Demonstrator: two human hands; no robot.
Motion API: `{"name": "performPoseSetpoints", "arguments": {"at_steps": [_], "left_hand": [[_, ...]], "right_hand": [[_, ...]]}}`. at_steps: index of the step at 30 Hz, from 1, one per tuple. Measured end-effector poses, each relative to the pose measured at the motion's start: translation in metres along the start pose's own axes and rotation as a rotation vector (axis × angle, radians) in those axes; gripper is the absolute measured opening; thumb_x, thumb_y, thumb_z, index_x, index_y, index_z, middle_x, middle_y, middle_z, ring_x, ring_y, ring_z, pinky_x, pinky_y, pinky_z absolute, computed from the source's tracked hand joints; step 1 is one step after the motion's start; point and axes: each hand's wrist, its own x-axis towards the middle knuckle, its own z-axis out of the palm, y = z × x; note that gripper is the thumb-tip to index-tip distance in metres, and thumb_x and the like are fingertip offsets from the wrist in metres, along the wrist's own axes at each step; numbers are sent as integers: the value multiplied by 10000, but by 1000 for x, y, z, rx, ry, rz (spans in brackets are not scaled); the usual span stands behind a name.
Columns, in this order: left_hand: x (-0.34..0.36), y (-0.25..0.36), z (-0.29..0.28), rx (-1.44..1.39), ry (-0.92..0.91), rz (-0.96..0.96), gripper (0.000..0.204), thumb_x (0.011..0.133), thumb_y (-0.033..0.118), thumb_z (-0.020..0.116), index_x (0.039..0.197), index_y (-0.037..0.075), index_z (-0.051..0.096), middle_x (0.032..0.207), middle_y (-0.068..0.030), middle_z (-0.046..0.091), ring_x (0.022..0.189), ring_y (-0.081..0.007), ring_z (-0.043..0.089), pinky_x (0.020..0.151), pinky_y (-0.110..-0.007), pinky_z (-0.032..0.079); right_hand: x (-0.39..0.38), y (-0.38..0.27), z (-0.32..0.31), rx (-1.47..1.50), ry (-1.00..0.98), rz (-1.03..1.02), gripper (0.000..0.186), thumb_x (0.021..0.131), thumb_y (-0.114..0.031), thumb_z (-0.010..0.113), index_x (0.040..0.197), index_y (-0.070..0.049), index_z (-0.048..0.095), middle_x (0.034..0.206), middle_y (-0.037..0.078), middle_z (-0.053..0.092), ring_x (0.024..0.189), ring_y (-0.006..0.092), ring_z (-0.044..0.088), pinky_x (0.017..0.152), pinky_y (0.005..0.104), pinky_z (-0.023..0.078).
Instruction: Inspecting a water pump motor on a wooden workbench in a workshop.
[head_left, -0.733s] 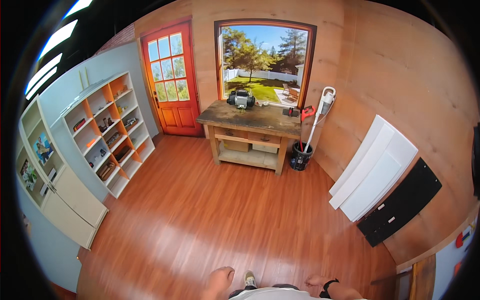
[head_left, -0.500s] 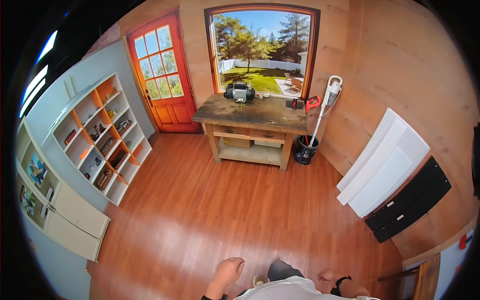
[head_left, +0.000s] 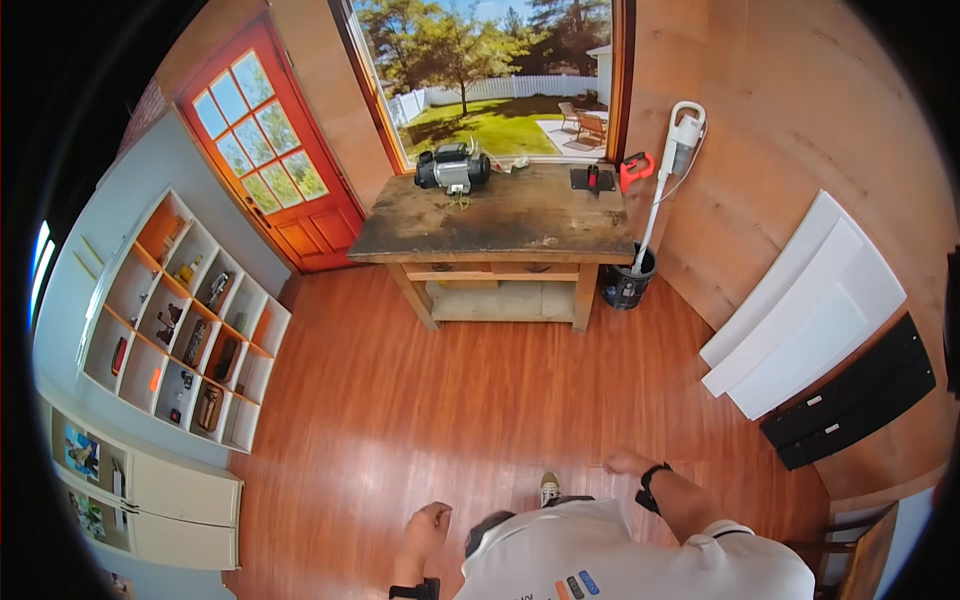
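My left hand hangs over the floor at the lower middle, its fingers loosely curled in with nothing seen in them. My right hand is held forward to the right, bent across in front of my body; its fingers look loose and partly apart, and it holds nothing that shows. Both hands are apart from any object. Ahead stands a worn wooden workbench. On its top sit a grey and black electric pump or motor with wires and a small black and red tool on a dark plate.
A white stick vacuum stands in a black bucket beside the bench. White panels and a black panel lean on the right wall. Left are cubby shelves, a cream cabinet and a red door.
The bench appears nearer and my view has tilted down and turned. My right hand has swung forward; my left hand is lower and further back. One shoe shows ahead of my body.
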Motion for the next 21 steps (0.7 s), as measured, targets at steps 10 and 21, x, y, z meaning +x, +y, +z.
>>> {"name": "performPoseSetpoints", "arguments": {"at_steps": [10,21], "left_hand": [[151,-10,-35,-174,-60,31,162,878,99,590,971,-5,672,846,-175,687,736,-258,657,697,-330,522],[375,-50,-154,-58,-92,161,151,864,149,586,946,53,669,895,-168,676,801,-340,651,709,-393,527]], "right_hand": [[163,-180,-52,635,-75,61,190,942,-182,521,1015,-37,619,920,50,652,832,128,608,700,256,488],[277,-289,-107,838,128,214,150,935,-112,518,999,-11,609,913,85,642,802,174,619,705,287,503]]}}
